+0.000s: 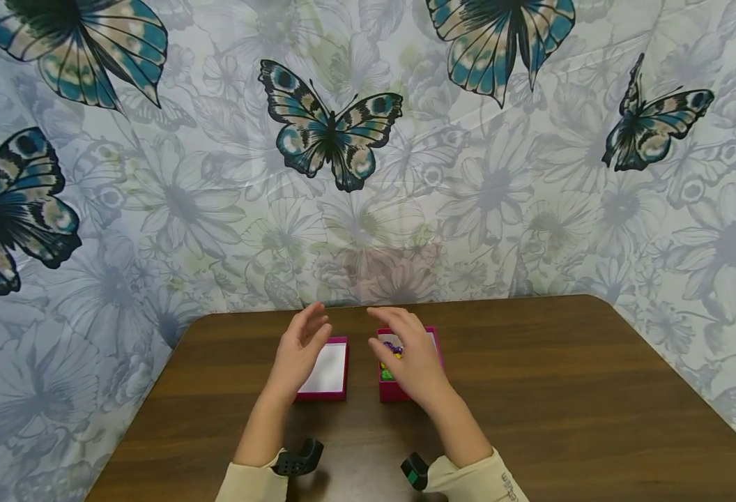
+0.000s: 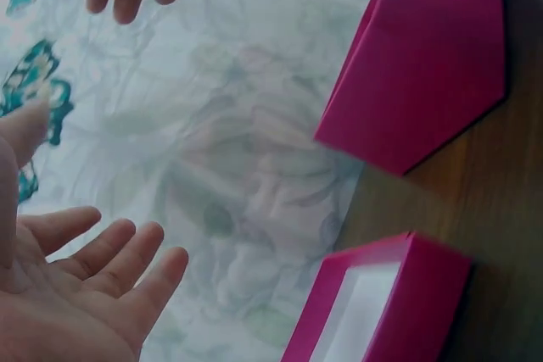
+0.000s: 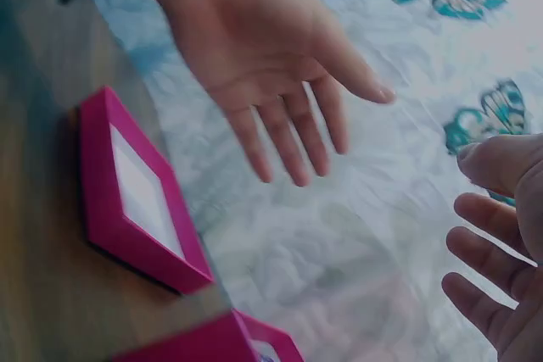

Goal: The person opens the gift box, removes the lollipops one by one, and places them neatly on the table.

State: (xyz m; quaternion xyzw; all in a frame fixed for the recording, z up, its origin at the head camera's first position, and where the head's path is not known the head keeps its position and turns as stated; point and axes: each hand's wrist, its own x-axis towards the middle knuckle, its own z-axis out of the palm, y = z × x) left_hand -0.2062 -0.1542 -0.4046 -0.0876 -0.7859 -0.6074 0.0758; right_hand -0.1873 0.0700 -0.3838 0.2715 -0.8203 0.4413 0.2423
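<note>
My left hand point(image 1: 297, 357) is raised above a shallow magenta box point(image 1: 346, 373) with a white inside, its fingers straight and holding nothing. Over a second, deeper magenta box point(image 1: 396, 392) hovers my right hand point(image 1: 413, 359), with fingers extended and nothing in it. Small shiny purple, yellow and green pieces point(image 1: 387, 374) lie inside that box, partly hidden by the hand. In the left wrist view the palm of the left hand point(image 2: 93, 294) faces up at an angle beside both boxes. The right wrist view shows the fingers of both hands spread apart in the air.
Both boxes stand side by side on a brown wooden table point(image 1: 562, 390), near its far edge. Behind it hangs a floral cloth point(image 1: 487, 209) printed with butterflies. Each wrist wears a dark band point(image 1: 299, 460) by a cream sleeve point(image 1: 255, 481).
</note>
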